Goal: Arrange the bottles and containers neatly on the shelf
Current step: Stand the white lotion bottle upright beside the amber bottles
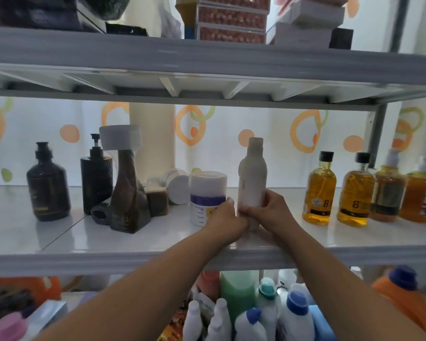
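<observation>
White shelf [59, 232], backed by an orange-patterned curtain [280, 143], carries both hands at its front centre. Left hand [221, 217] has its fingers [228, 203] pressed against the purple-banded jar [207, 193]; right hand [268, 212] has its fingers [250, 209] wrapped around the base of the upright white bottle [252, 175], the two touching. Amber bottles [321, 190] stand well right of the fingers, dark pump bottles [96, 178] well left.

A white bottle [252, 175] and a white jar [207, 198] with a purple band stood on a glossy white shelf [59, 232]. Amber bottles [320, 190] had black caps; the curtain [268, 148] bore orange rings.
</observation>
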